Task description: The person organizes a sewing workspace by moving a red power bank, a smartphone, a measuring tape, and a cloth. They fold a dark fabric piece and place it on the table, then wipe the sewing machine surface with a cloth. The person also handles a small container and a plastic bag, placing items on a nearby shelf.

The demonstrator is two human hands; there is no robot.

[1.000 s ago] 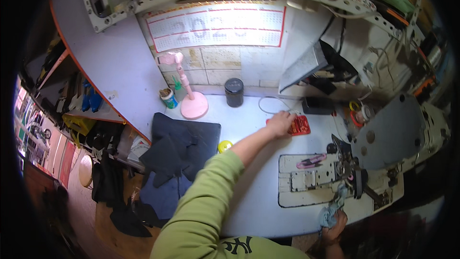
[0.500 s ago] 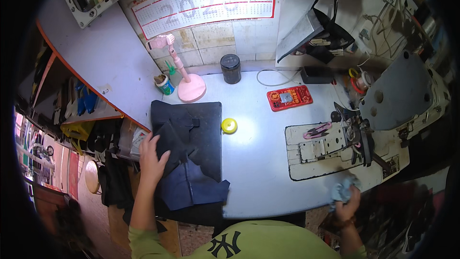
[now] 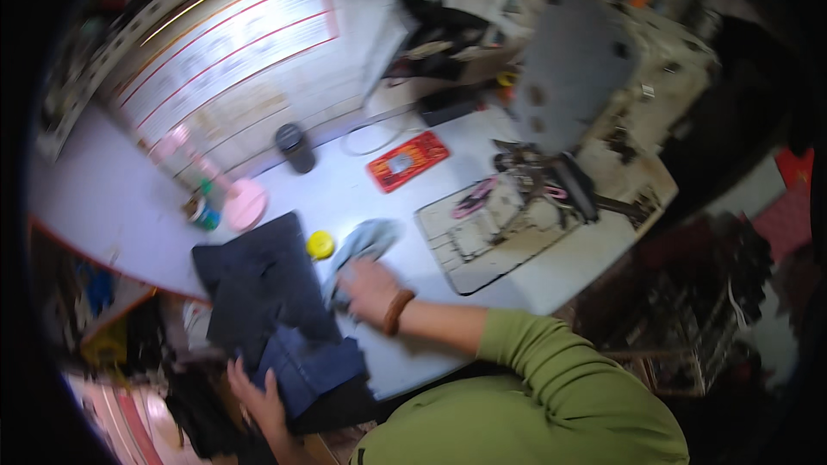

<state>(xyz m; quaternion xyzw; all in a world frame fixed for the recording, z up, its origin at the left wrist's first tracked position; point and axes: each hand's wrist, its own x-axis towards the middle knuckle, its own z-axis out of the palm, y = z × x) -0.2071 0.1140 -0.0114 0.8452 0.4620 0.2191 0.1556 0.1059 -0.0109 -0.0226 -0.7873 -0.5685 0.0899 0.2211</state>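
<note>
My right hand point(image 3: 372, 291) presses a crumpled pale blue cloth point(image 3: 366, 241) against the white tabletop, its fingers curled over the near part. Close by, on the cloth's left, is a round yellow tape measure or similar case point(image 3: 320, 245). Dark fabric pieces point(image 3: 250, 280) lie on a dark flat pad at the left of the table, with a navy piece point(image 3: 306, 366) at their near end. My left hand point(image 3: 256, 400) is beside that navy piece at the near left edge, fingers spread and holding nothing. Motion blur softens the picture.
A sewing machine point(image 3: 594, 77) with its head tipped back stands at the right, pink-handled thread snips point(image 3: 475, 198) on its bed. Farther back are a red phone-shaped item point(image 3: 408, 161), a dark lidded jar point(image 3: 295, 148) and a pink stand point(image 3: 245, 204). The white table point(image 3: 431, 327) has a near edge.
My right hand has brought the cloth from the table's right edge leftward to beside the yellow case. My left hand has come off the dark fabric toward the near edge. The view has turned.
</note>
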